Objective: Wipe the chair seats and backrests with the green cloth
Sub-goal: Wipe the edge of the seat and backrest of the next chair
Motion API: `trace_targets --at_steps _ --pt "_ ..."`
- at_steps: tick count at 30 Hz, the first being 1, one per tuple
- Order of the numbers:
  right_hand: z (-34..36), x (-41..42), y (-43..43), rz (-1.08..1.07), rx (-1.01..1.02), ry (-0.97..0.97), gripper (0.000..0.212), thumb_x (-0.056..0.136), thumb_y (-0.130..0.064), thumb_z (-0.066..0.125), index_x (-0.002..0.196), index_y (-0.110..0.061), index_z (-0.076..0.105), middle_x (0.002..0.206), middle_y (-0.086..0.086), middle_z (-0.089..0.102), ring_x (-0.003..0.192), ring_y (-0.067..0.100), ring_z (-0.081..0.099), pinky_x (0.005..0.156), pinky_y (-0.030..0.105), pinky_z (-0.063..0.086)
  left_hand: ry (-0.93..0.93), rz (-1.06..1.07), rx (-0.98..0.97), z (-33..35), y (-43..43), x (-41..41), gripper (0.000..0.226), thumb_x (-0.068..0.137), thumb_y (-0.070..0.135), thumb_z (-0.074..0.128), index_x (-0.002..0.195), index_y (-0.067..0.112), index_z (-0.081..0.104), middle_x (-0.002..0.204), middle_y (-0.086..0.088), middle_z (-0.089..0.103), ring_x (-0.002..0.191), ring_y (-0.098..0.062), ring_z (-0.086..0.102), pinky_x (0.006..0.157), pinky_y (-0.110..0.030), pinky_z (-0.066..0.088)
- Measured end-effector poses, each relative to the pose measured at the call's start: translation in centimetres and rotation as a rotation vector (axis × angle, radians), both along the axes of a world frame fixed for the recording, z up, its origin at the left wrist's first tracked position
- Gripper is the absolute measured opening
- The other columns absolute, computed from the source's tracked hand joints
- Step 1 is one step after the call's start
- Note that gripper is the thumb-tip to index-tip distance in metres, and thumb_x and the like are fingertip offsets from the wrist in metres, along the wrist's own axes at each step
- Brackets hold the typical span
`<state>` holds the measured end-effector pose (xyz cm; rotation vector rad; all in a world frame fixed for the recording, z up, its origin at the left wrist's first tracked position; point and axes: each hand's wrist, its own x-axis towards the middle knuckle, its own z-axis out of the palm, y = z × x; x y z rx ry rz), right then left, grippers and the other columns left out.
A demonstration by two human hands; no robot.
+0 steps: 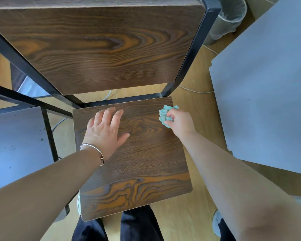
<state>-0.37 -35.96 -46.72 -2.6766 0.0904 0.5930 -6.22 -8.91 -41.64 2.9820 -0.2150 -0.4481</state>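
The right hand (pixel 178 121) grips the bunched green cloth (pixel 165 114) at the seat's (pixel 142 153) far right corner, so unwiped wood stretches left and near, where the left hand (pixel 105 131) rests flat, fingers spread.

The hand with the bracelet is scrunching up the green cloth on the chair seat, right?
Not quite. The head view shows the right hand, the one without a bracelet, scrunching up the green cloth on the chair seat. The left hand, with the bracelet, just lies flat on the seat.
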Motion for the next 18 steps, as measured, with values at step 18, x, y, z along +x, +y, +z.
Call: trace_targets --at_steps 18 --pt "1.6 -11.3 6.0 0.133 0.133 0.189 0.049 0.091 -0.010 0.060 0.136 -0.026 0.052 0.129 0.002 0.048 0.106 0.020 0.054 0.091 0.032 0.049 -0.023 -0.010 0.013 3.1 3.9 -6.6 0.075 0.084 0.057 0.058 0.144 0.018 0.036 0.142 -0.009 0.042 0.125 -0.034 0.041 0.099 -0.049 0.042"
